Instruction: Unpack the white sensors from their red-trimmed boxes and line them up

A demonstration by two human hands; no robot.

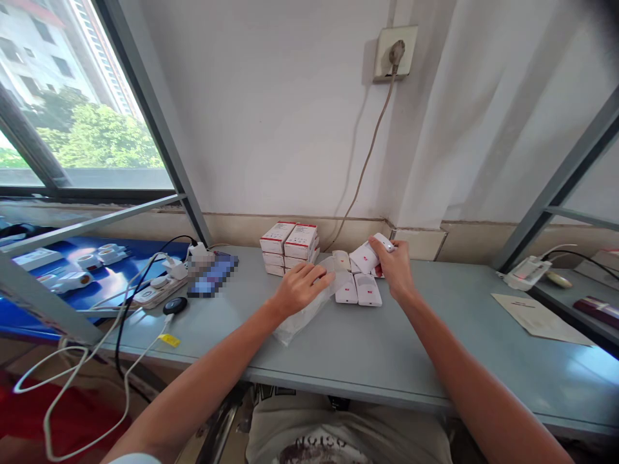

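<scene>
My right hand [394, 261] is closed on a white device [366, 256], raised a little above a group of similar white devices [369, 290] with small red marks. My left hand [302, 287] is over a clear plastic bag [300, 320], just left of the devices; its thumb and fingers are bent around the upper part of the bag. Behind my left hand stand stacked white boxes with red edges [277, 237].
On the left of the grey table [435, 348] are a power strip [157, 291], a black round object [175, 305], cables and a blurred phone-like item [213, 274]. A paper sheet [539, 318] lies at right. Metal frame posts stand on both sides.
</scene>
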